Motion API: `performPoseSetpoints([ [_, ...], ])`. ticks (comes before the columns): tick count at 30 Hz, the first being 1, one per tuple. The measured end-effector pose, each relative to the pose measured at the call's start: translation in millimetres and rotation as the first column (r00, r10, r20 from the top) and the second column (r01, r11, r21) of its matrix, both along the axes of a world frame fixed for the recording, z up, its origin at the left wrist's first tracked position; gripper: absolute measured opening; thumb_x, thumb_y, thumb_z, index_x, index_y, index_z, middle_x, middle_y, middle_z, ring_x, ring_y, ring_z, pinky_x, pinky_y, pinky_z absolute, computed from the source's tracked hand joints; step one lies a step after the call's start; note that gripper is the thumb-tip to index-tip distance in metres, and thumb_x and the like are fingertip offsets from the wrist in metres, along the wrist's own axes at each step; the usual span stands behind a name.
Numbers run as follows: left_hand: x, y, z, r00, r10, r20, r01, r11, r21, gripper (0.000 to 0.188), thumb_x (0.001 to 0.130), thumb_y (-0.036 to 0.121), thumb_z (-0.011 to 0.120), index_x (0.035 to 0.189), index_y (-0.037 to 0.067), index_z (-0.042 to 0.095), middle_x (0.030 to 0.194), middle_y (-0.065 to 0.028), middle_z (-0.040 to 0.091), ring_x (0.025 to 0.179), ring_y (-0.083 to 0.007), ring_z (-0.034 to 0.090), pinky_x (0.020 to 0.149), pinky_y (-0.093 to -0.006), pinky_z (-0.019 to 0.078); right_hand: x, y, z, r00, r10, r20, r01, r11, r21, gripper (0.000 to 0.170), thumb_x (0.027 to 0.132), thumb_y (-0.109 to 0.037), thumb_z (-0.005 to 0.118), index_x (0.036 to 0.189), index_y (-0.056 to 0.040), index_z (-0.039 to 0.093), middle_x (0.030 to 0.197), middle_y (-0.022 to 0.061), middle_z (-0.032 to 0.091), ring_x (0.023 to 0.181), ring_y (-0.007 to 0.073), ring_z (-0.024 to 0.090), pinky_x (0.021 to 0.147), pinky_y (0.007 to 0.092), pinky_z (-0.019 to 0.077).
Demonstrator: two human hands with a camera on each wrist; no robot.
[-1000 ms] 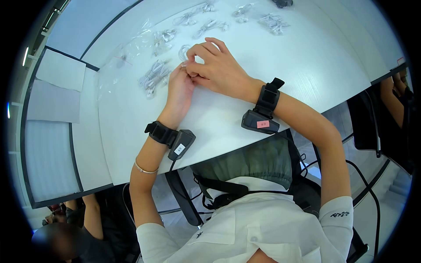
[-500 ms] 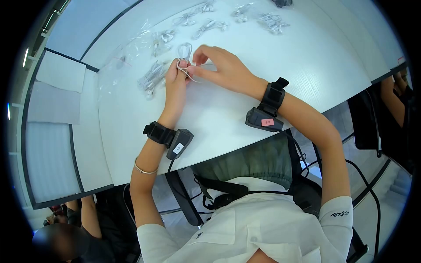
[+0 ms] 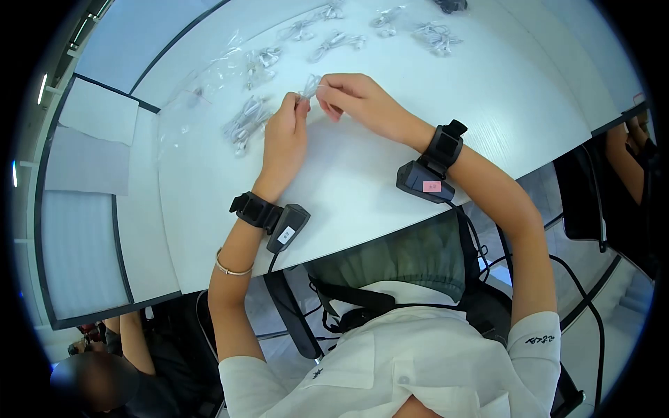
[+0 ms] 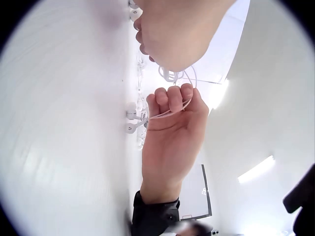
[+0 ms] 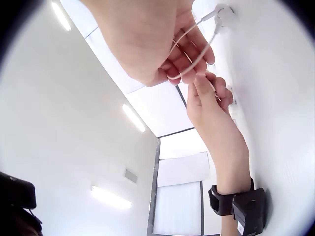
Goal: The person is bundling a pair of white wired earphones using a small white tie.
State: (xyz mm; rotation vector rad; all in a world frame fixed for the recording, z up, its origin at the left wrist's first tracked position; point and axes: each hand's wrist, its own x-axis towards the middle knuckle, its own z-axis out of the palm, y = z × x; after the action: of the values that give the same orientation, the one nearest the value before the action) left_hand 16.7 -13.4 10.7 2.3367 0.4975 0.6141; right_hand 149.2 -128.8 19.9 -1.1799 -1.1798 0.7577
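Note:
A white coil of earphone cable (image 3: 311, 85) sits between my two hands over the table. My left hand (image 3: 284, 139) pinches the bundle between thumb and fingers. My right hand (image 3: 360, 101), just to its right, has its fingers curled round a loose end of the cord (image 5: 199, 59). Two white earbuds (image 5: 224, 15) hang from that end, seen in the right wrist view. The left wrist view shows the cord crossing the right fingers (image 4: 175, 101), with the earbuds (image 4: 130, 128) near the tabletop. Part of the coil is hidden behind the fingertips.
A large bundle of white cables (image 3: 245, 124) lies left of my left hand. Several more bundles, such as this pile (image 3: 435, 38), lie across the back of the table (image 3: 502, 118). Clear plastic bags (image 3: 202, 94) are at the left. Another person sits at the lower left.
A second ago both hands were pressed together. The right hand has drawn away to the right with the cord, and the coil has tilted over between the hands.

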Motion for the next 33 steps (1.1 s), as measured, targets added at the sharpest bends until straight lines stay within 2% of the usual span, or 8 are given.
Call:
performPoseSetpoints([
  [7,-3,-4,3,0.994,-0.086,-0.063,0.093,0.988,0.123,0.014,0.093,0.013,0.047,0.091,-0.001,0.048,0.077,-0.0214,0.057,0.071,-0.0392,0.055,0.062,-0.0445,0.0407,6,-2,5,0.964,-0.028,-0.265,-0.011,0.989,-0.145,0.038,0.09,-0.032,0.051,0.062,-0.0085,0.04,0.055,-0.003,0.035,0.045,0.0074,0.032,0.043,0.0221,0.0274],
  [13,-4,-5,2,0.979,-0.136,-0.155,0.164,0.969,0.186,0.014,0.092,0.012,0.045,0.095,-0.001,0.05,0.086,-0.0196,0.061,0.078,-0.0362,0.058,0.067,-0.0415,0.0436,8,-3,3,0.986,-0.164,0.004,0.162,0.973,-0.166,0.052,0.09,-0.039,0.054,0.051,-0.01,0.035,0.049,-0.0043,0.032,0.046,0.0053,0.029,0.042,0.0229,0.0231],
  [17,-4,-5,3,0.978,-0.122,-0.166,0.151,0.973,0.172,0.015,0.093,0.011,0.044,0.098,-0.001,0.051,0.089,-0.018,0.062,0.08,-0.0348,0.059,0.069,-0.0393,0.0447,10,-2,2,0.997,-0.079,-0.007,0.078,0.992,-0.104,0.05,0.091,-0.035,0.053,0.051,-0.0091,0.038,0.049,-0.0041,0.035,0.047,0.005,0.03,0.044,0.023,0.0227],
  [18,-3,-6,3,0.984,-0.152,-0.091,0.166,0.971,0.171,0.01,0.089,0.006,0.046,0.092,-0.003,0.05,0.083,-0.0239,0.06,0.077,-0.0407,0.057,0.065,-0.0467,0.0423,8,-3,5,0.998,-0.06,0.022,0.062,0.995,-0.084,0.049,0.091,-0.033,0.053,0.052,-0.0085,0.039,0.049,-0.0042,0.035,0.047,0.0049,0.03,0.045,0.0231,0.0232],
  [20,-4,-1,-2,0.984,-0.14,-0.111,0.158,0.972,0.172,0.012,0.091,0.004,0.043,0.095,0.0,0.053,0.082,-0.0166,0.061,0.075,-0.0336,0.058,0.066,-0.0373,0.0445,2,-5,6,0.993,0.002,0.122,0.006,0.998,-0.065,0.045,0.092,-0.031,0.051,0.054,-0.005,0.05,0.052,-0.0036,0.043,0.05,0.0042,0.031,0.047,0.023,0.0239],
  [27,-6,0,1,0.976,-0.189,-0.11,0.206,0.963,0.176,0.011,0.09,0.004,0.043,0.097,0.002,0.051,0.076,-0.0156,0.059,0.069,-0.0312,0.058,0.064,-0.0357,0.0442,-5,-2,-3,0.987,0.053,0.152,-0.04,0.995,-0.086,0.046,0.091,-0.034,0.052,0.055,-0.0055,0.055,0.051,-0.0038,0.043,0.049,0.0047,0.031,0.046,0.0232,0.0224],
  [30,-6,-10,11,0.997,-0.054,-0.052,0.058,0.995,0.084,0.011,0.091,0.004,0.044,0.101,0.002,0.043,0.076,-0.0211,0.057,0.069,-0.0385,0.056,0.059,-0.045,0.0409,-6,-8,11,0.989,0.038,0.146,-0.021,0.993,-0.116,0.05,0.091,-0.037,0.051,0.051,-0.0061,0.052,0.048,-0.0046,0.039,0.046,0.0047,0.028,0.044,0.0236,0.0207],
  [33,-6,-4,6,0.999,-0.011,-0.037,0.012,0.999,0.032,0.014,0.095,0.012,0.041,0.106,0.004,0.037,0.072,-0.0155,0.055,0.062,-0.0261,0.051,0.058,-0.0363,0.039,-2,-8,13,0.987,-0.013,0.163,0.032,0.993,-0.116,0.053,0.091,-0.038,0.05,0.049,-0.0066,0.049,0.045,-0.0053,0.034,0.044,0.0047,0.027,0.042,0.0239,0.0198],
])
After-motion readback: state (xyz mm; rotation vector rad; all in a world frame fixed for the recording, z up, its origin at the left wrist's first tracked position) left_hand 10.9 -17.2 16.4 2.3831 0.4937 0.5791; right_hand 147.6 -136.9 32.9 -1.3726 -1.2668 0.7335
